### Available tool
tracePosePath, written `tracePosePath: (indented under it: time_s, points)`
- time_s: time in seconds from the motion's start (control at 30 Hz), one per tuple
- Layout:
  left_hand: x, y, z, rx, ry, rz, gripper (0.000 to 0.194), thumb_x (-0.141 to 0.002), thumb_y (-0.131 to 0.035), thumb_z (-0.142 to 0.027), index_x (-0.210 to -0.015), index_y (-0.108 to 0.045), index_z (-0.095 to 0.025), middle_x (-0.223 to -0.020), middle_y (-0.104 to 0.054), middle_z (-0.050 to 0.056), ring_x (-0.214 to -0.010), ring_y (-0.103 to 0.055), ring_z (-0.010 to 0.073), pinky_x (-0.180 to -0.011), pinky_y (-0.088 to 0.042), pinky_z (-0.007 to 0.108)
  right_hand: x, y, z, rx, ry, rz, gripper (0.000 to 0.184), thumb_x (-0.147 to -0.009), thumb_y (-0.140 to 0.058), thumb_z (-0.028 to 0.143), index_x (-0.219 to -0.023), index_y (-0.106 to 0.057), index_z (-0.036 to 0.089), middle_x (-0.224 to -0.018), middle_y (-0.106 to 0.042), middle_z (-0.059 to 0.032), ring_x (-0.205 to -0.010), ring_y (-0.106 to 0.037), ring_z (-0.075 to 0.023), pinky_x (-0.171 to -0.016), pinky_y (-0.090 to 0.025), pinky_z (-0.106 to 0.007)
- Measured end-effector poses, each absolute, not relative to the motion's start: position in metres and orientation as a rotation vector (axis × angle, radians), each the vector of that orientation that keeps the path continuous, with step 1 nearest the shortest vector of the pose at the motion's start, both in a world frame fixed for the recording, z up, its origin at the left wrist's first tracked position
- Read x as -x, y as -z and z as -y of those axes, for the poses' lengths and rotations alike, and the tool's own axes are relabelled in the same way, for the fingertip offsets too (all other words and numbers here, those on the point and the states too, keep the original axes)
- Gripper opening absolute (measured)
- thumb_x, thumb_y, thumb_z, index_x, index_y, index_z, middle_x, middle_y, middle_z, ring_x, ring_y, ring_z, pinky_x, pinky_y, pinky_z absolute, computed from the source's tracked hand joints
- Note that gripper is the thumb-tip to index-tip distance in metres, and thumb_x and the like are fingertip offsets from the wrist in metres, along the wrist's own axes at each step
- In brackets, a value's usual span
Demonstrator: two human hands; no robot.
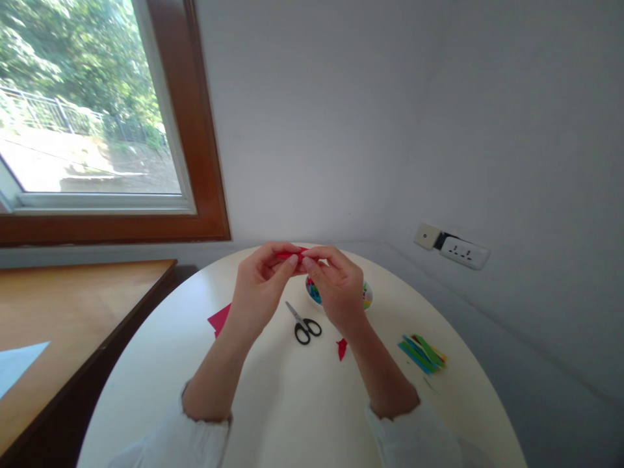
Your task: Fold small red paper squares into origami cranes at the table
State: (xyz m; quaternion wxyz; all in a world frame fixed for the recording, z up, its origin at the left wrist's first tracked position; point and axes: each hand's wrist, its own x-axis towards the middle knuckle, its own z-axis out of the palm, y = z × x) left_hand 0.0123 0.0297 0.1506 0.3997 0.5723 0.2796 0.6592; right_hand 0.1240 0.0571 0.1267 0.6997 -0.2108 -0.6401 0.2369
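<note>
Raised over the far side of the round table, my left hand point(262, 284) and my right hand point(340, 284) meet fingertip to fingertip. Between them they pinch a small piece of red paper point(303, 251), largely covered by the fingers. Scissors point(303, 324) with black handles lie on the table below the hands, their blades pointing away. Partly behind my right hand is a bowl point(368, 298) with colourful bits in it. A small crumpled red piece point(342, 349) rests beside my right forearm. Red paper point(220, 319) shows from under my left wrist.
The white round table point(302, 403) stands close to the wall. Green, blue and yellow paper strips point(423, 354) are piled at its right. A wooden surface point(97, 305) adjoins on the left, below a window point(88, 97). A socket panel point(465, 252) is on the right wall.
</note>
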Motion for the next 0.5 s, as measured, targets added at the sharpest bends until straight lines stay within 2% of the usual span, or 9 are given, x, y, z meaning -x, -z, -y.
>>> tracePosePath:
  time_s: [0.2, 0.5]
  points:
    - [-0.0119, -0.1516, -0.0275, -1.482, -1.702, -0.768, 0.012, -0.070, -0.066, -0.023, -0.076, -0.063, -0.014, -0.079, -0.070, 0.005, -0.077, -0.065, 0.0168, -0.078, -0.054, 0.034, -0.1256, -0.1239, -0.0609, 0.450, -0.507, 1.440, 0.007, -0.077, -0.059, 0.019, -0.079, -0.064, 0.023, -0.081, -0.062, -0.0011, -0.079, -0.059, -0.0140, -0.068, -0.049, -0.028]
    - [-0.0116, -0.1504, -0.0281, -1.484, -1.707, -0.761, 0.011, -0.071, -0.066, -0.023, -0.075, -0.064, -0.013, -0.076, -0.070, 0.004, -0.072, -0.066, 0.0146, -0.076, -0.055, 0.029, -0.1261, -0.1254, -0.0600, 0.426, -0.466, 1.453, 0.010, -0.077, -0.057, 0.014, -0.077, -0.062, 0.023, -0.079, -0.060, 0.0003, -0.077, -0.057, -0.0121, -0.068, -0.048, -0.026]
